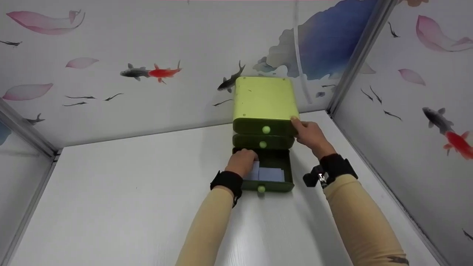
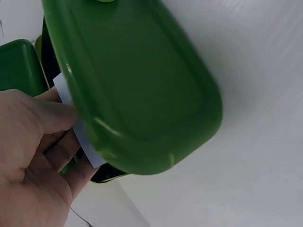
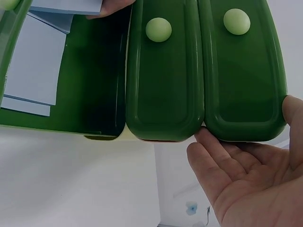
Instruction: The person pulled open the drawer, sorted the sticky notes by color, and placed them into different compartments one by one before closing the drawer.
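A small drawer cabinet (image 1: 264, 98) with a yellow-green top and dark green drawer fronts stands against the back wall. Its bottom drawer (image 1: 290, 173) is pulled out, with pale blue paper sheets (image 1: 271, 174) lying inside. My left hand (image 1: 242, 162) reaches into that drawer and pinches a pale blue paper (image 2: 83, 137) between thumb and fingers, just behind the drawer front. My right hand (image 1: 312, 136) grips the cabinet's upper right corner, thumb on the top and fingers along the side. The two upper drawers (image 3: 244, 75) are closed.
A white tabletop (image 1: 136, 195) spreads to the left and front of the cabinet. White walls (image 1: 147, 99) with painted fish and petals enclose it at the back and sides, and a metal corner post (image 1: 360, 55) rises at the right.
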A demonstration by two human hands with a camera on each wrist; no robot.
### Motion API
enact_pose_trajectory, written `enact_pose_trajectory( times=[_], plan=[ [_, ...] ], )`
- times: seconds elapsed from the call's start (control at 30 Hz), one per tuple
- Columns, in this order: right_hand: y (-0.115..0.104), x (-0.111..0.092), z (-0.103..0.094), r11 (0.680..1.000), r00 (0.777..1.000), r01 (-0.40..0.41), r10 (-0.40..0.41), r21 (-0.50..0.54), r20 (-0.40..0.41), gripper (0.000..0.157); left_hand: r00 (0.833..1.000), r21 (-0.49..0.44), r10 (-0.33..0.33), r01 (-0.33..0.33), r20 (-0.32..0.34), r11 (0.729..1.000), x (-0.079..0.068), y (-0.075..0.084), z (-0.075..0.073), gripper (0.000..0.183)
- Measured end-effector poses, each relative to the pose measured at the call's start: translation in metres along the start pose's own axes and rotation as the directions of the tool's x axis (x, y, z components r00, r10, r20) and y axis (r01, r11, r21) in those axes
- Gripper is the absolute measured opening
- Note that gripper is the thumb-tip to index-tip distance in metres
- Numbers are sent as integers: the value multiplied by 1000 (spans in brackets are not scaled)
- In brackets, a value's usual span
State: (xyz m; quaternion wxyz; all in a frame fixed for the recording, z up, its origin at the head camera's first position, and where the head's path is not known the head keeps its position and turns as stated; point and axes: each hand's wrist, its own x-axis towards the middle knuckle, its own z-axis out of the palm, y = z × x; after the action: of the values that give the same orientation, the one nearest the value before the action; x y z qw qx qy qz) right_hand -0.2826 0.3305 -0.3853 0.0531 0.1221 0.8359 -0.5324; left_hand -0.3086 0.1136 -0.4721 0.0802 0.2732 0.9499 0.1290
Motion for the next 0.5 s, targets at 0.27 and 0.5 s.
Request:
enact_pose_trajectory(
  times=[0.27, 0.5],
  plan=[
    [-1, 0, 0, 1000, 1000, -13, 13, 3, 7, 77, 1000, -3, -13, 13, -19, 1000, -1, -7, 12, 29],
    [1, 2, -1, 1000, 1000, -12, 12, 0, 5, 77, 999, -21, -37, 37, -26, 999, -3, -8, 17, 28]
  ],
)
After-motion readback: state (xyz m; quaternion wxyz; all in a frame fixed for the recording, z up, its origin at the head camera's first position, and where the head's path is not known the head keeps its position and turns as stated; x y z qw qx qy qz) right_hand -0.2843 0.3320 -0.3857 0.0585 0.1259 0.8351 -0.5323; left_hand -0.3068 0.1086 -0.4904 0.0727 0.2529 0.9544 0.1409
